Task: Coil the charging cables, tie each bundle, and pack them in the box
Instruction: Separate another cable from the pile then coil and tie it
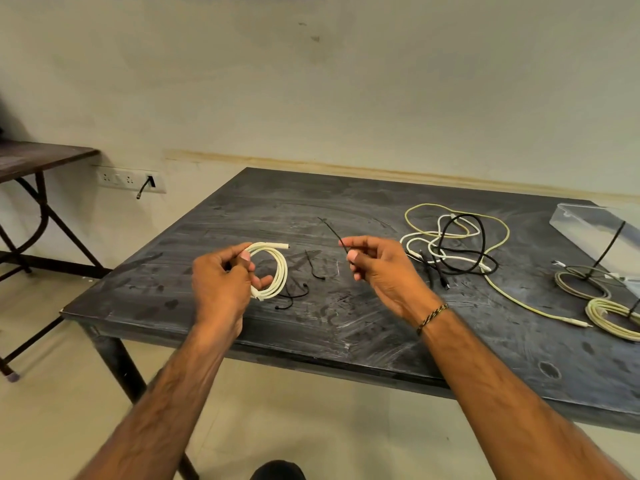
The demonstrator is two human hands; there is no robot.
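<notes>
The left hand has its grip closed around a coil of cream-white charging cable, thumb and fingers pinching the loops together on the near side so the ring hangs just above the dark, scuffed tabletop. One white plug end sticks out from the top of the coil, pointing right. The right hand has its grip pinched tight on a thin black tie, thumb against forefinger, the strand rising up and away to the left from the fingertips; the other fingers are curled in. A braided band sits on that wrist.

Under and between the hands a few more loose black ties lie bent on the tabletop. Further right sits a tangle of uncoiled cables, white, black and pale yellow-green, with one yellow-green lead trailing toward the near right. At the far right edge lie two finished bundles, a grey-beige one and a pale yellow one, each with a black tie standing up from it. Behind them is a clear plastic box.

I can read no brand or writing on anything from here.
</notes>
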